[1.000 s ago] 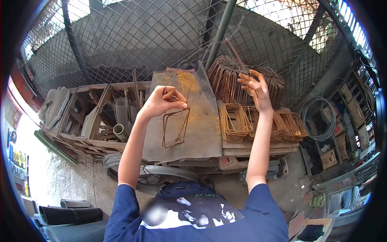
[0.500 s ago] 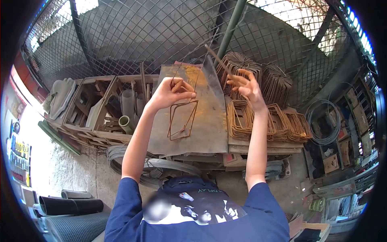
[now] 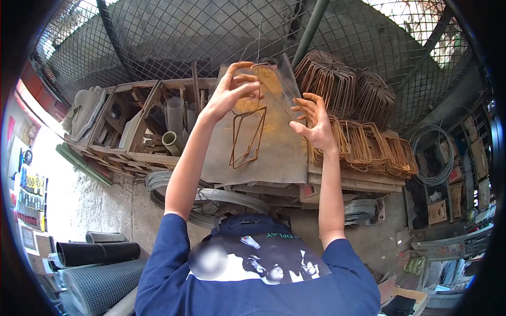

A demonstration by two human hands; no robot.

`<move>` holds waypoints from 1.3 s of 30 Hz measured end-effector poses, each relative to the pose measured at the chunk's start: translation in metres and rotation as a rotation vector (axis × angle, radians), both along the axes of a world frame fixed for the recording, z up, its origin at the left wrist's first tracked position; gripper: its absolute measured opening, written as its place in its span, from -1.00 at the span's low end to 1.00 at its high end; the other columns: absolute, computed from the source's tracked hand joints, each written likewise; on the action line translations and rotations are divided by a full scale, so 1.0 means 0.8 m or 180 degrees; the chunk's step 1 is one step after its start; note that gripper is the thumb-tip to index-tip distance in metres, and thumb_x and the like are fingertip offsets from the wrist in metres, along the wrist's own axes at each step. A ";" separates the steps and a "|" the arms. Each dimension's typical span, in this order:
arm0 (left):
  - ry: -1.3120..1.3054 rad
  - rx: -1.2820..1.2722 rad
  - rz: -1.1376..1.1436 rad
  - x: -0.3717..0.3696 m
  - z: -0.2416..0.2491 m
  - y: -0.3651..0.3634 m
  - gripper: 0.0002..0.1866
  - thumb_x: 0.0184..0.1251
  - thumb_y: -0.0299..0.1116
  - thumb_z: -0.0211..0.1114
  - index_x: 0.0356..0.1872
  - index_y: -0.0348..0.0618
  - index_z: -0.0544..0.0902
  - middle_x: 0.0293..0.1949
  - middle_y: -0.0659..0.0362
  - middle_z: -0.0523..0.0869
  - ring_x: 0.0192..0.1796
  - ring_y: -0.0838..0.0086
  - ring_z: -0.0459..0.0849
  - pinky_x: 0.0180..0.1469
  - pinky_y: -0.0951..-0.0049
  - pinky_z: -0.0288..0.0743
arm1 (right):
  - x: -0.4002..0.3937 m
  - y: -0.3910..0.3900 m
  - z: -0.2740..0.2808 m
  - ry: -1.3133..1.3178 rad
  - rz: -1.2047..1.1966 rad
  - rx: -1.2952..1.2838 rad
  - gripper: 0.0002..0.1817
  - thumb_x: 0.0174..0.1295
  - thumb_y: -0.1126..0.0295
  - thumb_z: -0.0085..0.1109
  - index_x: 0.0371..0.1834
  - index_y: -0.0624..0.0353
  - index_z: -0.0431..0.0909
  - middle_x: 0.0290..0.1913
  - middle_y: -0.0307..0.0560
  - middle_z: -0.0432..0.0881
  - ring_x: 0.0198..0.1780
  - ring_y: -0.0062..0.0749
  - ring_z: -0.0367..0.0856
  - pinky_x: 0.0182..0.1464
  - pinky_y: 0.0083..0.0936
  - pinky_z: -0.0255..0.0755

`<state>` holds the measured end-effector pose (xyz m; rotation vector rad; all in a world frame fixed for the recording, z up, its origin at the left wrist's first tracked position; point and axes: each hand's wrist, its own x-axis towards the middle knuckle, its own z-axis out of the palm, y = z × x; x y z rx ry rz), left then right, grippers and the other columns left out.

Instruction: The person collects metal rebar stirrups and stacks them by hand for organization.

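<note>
A rusty rectangular wire frame (image 3: pixel 234 141), like a rebar stirrup, hangs tilted in front of the sheet-covered bench. Above it, a thin wire (image 3: pixel 259 39) runs upward. My left hand (image 3: pixel 234 92) is just over the frame, index finger raised and the other fingers curled with the thumb against the hanging wire; the exact contact is partly hidden. To the right, my right hand (image 3: pixel 318 125) has its fingers spread, and I see nothing gripped in it. A grey metal sheet (image 3: pixel 282 158) with yellow-brown rust stains lies beneath both hands.
Stacks of rusty stirrups (image 3: pixel 369 145) line the bench's right side, with dark bundles of bent rods (image 3: pixel 327 79) behind. Wooden crates (image 3: pixel 126 118) holding pipes stand left. Wire coils (image 3: pixel 211 203) sit below, another coil (image 3: pixel 432 152) at right. Mesh rolls (image 3: pixel 100 284) lie lower left.
My left hand has risen slightly along the wire, its index finger lifting away. The thin rod at my right hand no longer shows clearly, and that hand has lowered. The view has shifted.
</note>
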<state>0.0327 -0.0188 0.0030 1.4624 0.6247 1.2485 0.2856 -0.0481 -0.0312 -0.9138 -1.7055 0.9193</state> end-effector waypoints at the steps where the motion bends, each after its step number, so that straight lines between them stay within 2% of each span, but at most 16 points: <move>1: 0.0052 -0.0184 0.0235 0.001 0.004 -0.002 -0.48 0.26 -0.30 0.28 0.18 -0.13 0.27 -0.11 0.07 0.59 -0.17 0.47 0.67 -0.11 0.53 0.54 | -0.001 -0.002 0.000 -0.0052 -0.0043 0.0087 -0.06 -0.21 0.17 0.48 0.24 0.21 0.11 0.12 0.14 0.42 0.11 -0.25 0.46 0.07 -0.37 0.35; 2: 0.0104 -0.0371 0.0470 0.003 0.007 -0.004 -0.47 0.26 -0.29 0.29 0.18 -0.13 0.28 -0.12 0.07 0.62 -0.18 0.49 0.66 -0.12 0.55 0.54 | -0.004 -0.005 0.002 -0.0046 -0.0037 0.0070 -0.06 -0.21 0.17 0.48 0.24 0.21 0.11 0.12 0.14 0.42 0.11 -0.25 0.46 0.07 -0.37 0.35; 3: 0.0329 -0.0075 0.0668 0.005 0.005 -0.003 -0.48 0.31 -0.22 0.24 0.21 -0.16 0.30 -0.13 0.06 0.66 -0.22 0.48 0.68 -0.07 0.49 0.53 | -0.007 -0.008 0.006 -0.0273 -0.0112 0.0180 -0.05 -0.23 0.17 0.49 0.23 0.20 0.12 0.12 0.14 0.42 0.11 -0.25 0.46 0.06 -0.37 0.36; 6: 0.0342 -0.0045 0.0422 0.001 0.005 0.000 -0.50 0.31 -0.22 0.24 0.20 -0.16 0.34 -0.12 0.05 0.65 -0.25 0.46 0.69 -0.11 0.50 0.55 | -0.016 -0.013 0.011 -0.0597 -0.0225 0.0366 -0.04 -0.26 0.16 0.51 0.22 0.20 0.14 0.12 0.14 0.43 0.10 -0.24 0.47 0.03 -0.37 0.39; 7: 0.0224 -0.0119 0.0261 0.000 0.004 0.001 -0.55 0.29 -0.23 0.26 0.14 -0.16 0.44 -0.12 0.06 0.65 -0.26 0.46 0.71 -0.13 0.51 0.56 | -0.019 -0.014 0.013 -0.0708 -0.0266 0.0458 -0.03 -0.28 0.16 0.52 0.22 0.20 0.15 0.11 0.14 0.43 0.09 -0.24 0.48 0.02 -0.37 0.40; 16: 0.0981 -0.0210 0.0419 -0.015 0.003 -0.007 -0.60 0.09 -0.25 0.44 -0.12 -0.32 0.62 -0.20 0.15 0.68 -0.20 0.49 0.69 -0.07 0.55 0.51 | -0.041 -0.026 0.016 -0.1010 -0.0410 0.0578 -0.03 -0.31 0.17 0.52 0.21 0.17 0.16 0.14 0.07 0.42 0.07 -0.24 0.49 0.02 -0.35 0.41; 19: 0.1172 -0.0280 0.0707 -0.017 -0.004 -0.005 -0.62 0.09 -0.24 0.44 -0.14 -0.27 0.64 -0.09 0.12 0.64 -0.04 0.49 0.62 0.03 0.53 0.45 | -0.044 -0.026 0.014 -0.0928 -0.0413 0.0608 -0.04 -0.30 0.16 0.52 0.21 0.17 0.16 0.13 0.09 0.42 0.07 -0.24 0.49 0.02 -0.35 0.41; 21: 0.1527 0.0445 0.1636 -0.014 -0.008 -0.009 -0.67 0.11 -0.23 0.42 -0.18 -0.22 0.66 0.06 0.11 0.55 0.09 0.51 0.52 0.12 0.54 0.36 | -0.046 -0.029 0.010 -0.0892 -0.0412 0.0579 -0.03 -0.29 0.15 0.52 0.22 0.18 0.16 0.13 0.11 0.43 0.07 -0.23 0.49 0.02 -0.35 0.41; 22: 0.1528 0.0439 0.1639 -0.013 -0.009 -0.009 -0.67 0.11 -0.23 0.42 -0.18 -0.22 0.66 0.06 0.11 0.55 0.09 0.51 0.52 0.12 0.54 0.36 | -0.047 -0.031 0.007 -0.0860 -0.0418 0.0557 -0.03 -0.29 0.15 0.52 0.22 0.19 0.15 0.12 0.12 0.43 0.07 -0.23 0.49 0.02 -0.35 0.42; 24: 0.0525 0.0495 0.1014 -0.013 -0.011 -0.007 -0.74 0.18 -0.25 0.37 -0.21 -0.20 0.67 0.18 0.12 0.45 0.13 0.51 0.46 0.16 0.56 0.31 | -0.050 -0.038 -0.007 -0.0784 -0.0477 0.0592 -0.03 -0.29 0.17 0.52 0.22 0.20 0.15 0.11 0.13 0.44 0.07 -0.23 0.50 0.02 -0.35 0.42; 25: 0.0251 0.0455 0.0792 -0.013 -0.017 -0.001 -0.81 0.27 -0.29 0.29 -0.22 -0.20 0.64 0.06 0.15 0.56 0.08 0.54 0.50 0.17 0.56 0.31 | -0.051 -0.042 -0.015 -0.0703 -0.0541 0.0633 -0.03 -0.28 0.18 0.52 0.22 0.20 0.15 0.09 0.13 0.44 0.06 -0.23 0.50 0.01 -0.35 0.42; 28: -0.0049 0.0381 0.0610 -0.013 -0.014 -0.002 -0.87 0.34 -0.34 0.21 -0.23 -0.17 0.59 -0.09 0.18 0.66 0.02 0.60 0.53 0.16 0.55 0.32 | -0.052 -0.051 -0.041 -0.0361 -0.0553 0.0631 -0.04 -0.28 0.22 0.52 0.22 0.21 0.15 0.07 0.09 0.44 0.09 -0.24 0.48 0.04 -0.36 0.40; 29: -0.0191 0.0565 0.0798 -0.009 -0.014 0.001 -0.86 0.33 -0.35 0.23 -0.23 -0.19 0.54 -0.25 0.22 0.70 -0.05 0.61 0.59 0.09 0.56 0.40 | -0.053 -0.053 -0.049 -0.0362 -0.0543 0.0620 -0.04 -0.28 0.22 0.52 0.22 0.21 0.15 0.07 0.09 0.44 0.09 -0.24 0.48 0.04 -0.36 0.40; 33: -0.0645 0.0769 0.0823 -0.004 -0.003 -0.002 -0.89 0.37 -0.42 0.15 -0.23 -0.25 0.48 -0.24 0.08 0.71 -0.11 0.49 0.66 0.00 0.53 0.49 | -0.054 -0.051 -0.082 -0.0016 -0.0551 0.0571 -0.06 -0.27 0.28 0.50 0.22 0.20 0.12 0.12 0.04 0.38 0.15 -0.27 0.42 0.14 -0.36 0.32; 36: -0.0774 0.0677 0.0602 0.000 0.011 -0.008 -0.89 0.37 -0.42 0.15 -0.23 -0.26 0.49 -0.27 0.08 0.71 -0.13 0.45 0.68 -0.04 0.53 0.51 | -0.055 -0.043 -0.102 0.0237 -0.0367 0.0636 -0.06 -0.24 0.30 0.48 0.24 0.19 0.09 0.17 0.05 0.34 0.22 -0.23 0.36 0.23 -0.33 0.23; 39: -0.0499 0.0691 0.0676 0.000 0.014 -0.010 -0.88 0.37 -0.39 0.15 -0.25 -0.24 0.48 -0.27 0.08 0.71 -0.12 0.43 0.68 -0.03 0.50 0.52 | -0.058 -0.030 -0.106 0.0104 -0.0219 0.0513 -0.03 -0.22 0.25 0.49 0.26 0.20 0.06 0.20 0.08 0.31 0.28 -0.16 0.30 0.32 -0.29 0.15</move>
